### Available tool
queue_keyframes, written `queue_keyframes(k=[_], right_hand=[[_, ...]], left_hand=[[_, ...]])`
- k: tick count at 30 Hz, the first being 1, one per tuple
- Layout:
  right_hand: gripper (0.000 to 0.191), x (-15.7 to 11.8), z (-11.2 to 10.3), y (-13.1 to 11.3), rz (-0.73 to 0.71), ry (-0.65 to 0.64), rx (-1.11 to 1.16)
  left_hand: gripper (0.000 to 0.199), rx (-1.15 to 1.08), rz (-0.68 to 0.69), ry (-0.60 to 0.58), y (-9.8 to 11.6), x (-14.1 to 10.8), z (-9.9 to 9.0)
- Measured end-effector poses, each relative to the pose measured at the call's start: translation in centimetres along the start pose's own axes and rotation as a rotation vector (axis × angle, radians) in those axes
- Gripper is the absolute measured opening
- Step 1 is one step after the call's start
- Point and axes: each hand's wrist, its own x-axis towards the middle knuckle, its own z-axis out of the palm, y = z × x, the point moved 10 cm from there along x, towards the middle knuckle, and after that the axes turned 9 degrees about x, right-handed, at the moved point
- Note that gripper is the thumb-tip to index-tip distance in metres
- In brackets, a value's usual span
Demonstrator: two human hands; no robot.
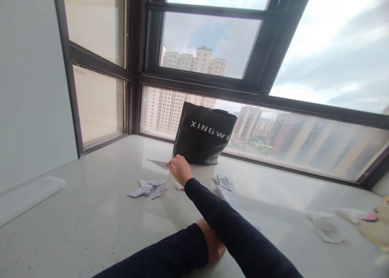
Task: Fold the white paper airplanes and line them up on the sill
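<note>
My right hand (180,169) reaches forward over the pale stone sill and pinches a small folded white paper piece (159,163), held just above the surface. Below it, several folded paper pieces (148,188) lie scattered on the sill. More folded paper (225,183) lies to the right of my forearm. My left hand (213,244) rests on the sill near me, partly hidden under my right forearm, so its fingers are not visible. A black bag (202,134) with white letters stands just behind my right hand.
The stone sill (91,221) runs along dark-framed windows (200,81). A clear plastic box (27,195) lies at the left. Crumpled clear wrapping (326,228) and a colourful object (377,226) lie at the right edge.
</note>
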Motion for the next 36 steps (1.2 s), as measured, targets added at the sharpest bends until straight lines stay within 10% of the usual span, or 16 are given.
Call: queue_keyframes(k=[6,10,15,21,32,36], right_hand=[[0.041,-5.1,-6.9,4.7,0.094,0.123,0.352],[0.029,-10.1,-11.3,8.1,0.091,0.256,0.915],[0.018,-14.5,-14.5,12.2,0.148,0.368,1.035],[0.017,-15.0,-13.2,12.6,0.193,0.226,0.926],[0.057,-14.3,-9.1,11.2,0.276,-0.048,0.928],[0.048,-14.6,-11.9,15.0,0.369,0.125,0.778]], left_hand=[[0.036,-0.071,0.046,0.042,0.4,-0.2,-2.5],[0.024,-0.295,-0.196,0.172,-2.6,0.0,-3.7],[0.063,-0.908,-0.574,0.382,-7.4,-0.8,-2.5],[0.074,-1.124,-0.632,0.349,-7.4,-0.8,-1.7],[0.045,-0.682,-0.631,0.369,-7.9,-1.6,-2.9],[0.032,-0.491,-0.539,0.349,-6.8,-1.3,-3.9]])
